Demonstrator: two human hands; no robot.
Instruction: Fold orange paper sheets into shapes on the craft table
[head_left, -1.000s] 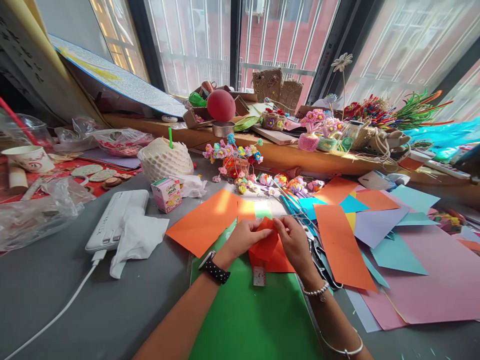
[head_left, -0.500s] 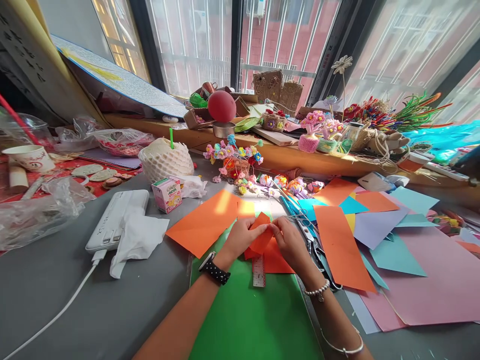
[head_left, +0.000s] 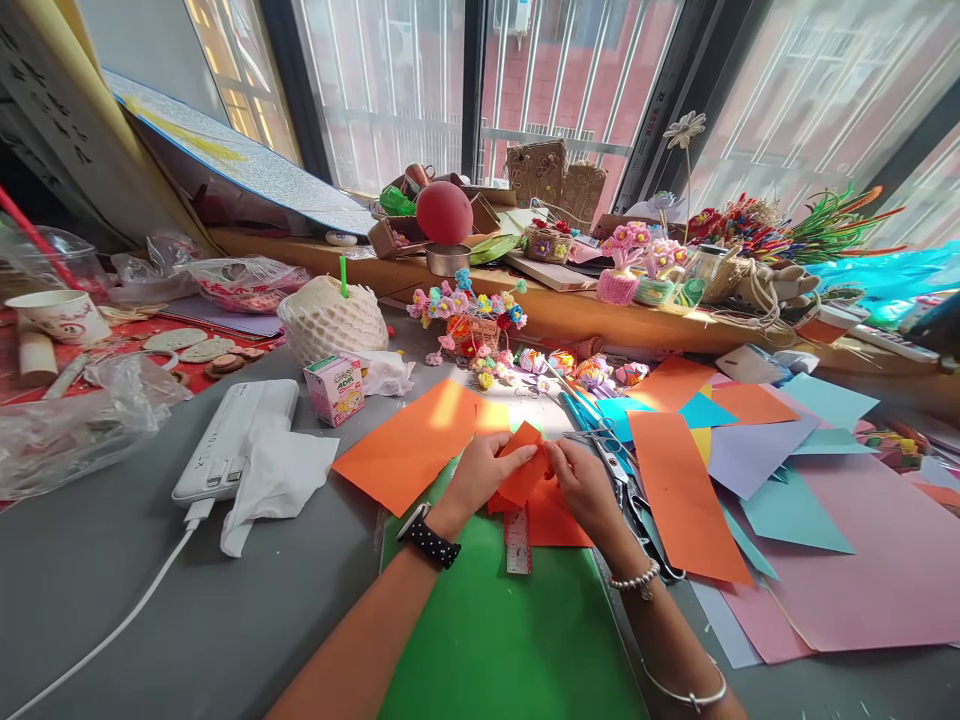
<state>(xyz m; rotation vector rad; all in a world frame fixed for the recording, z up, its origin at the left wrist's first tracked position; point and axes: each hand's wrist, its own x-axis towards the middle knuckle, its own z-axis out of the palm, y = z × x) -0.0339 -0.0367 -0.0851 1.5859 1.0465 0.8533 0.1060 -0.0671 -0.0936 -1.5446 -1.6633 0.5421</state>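
Note:
A small piece of orange paper (head_left: 523,480) is pinched in my left hand (head_left: 480,478), thumb on top. My right hand (head_left: 581,485) grips the paper's right edge between thumb and fingers; the exact fold there is too small to make out. Below the hands, a short ruler (head_left: 517,543) and another orange sheet (head_left: 559,515) lie on the green board (head_left: 502,640). A large orange sheet (head_left: 409,450) rests to the left of my left hand. Scissors (head_left: 619,465) lie just beyond my right hand.
To the right spread orange, purple, blue and pink sheets (head_left: 862,560). On the left are a white power bank (head_left: 240,430) with a cable, a tissue (head_left: 281,485), a pink carton (head_left: 334,390) and a coconut (head_left: 330,325) in foam netting. Paper flowers (head_left: 596,375) lie ahead.
My right hand has shifted slightly right, its fingertips now at the small orange paper's right edge. My left hand stays nearly in place.

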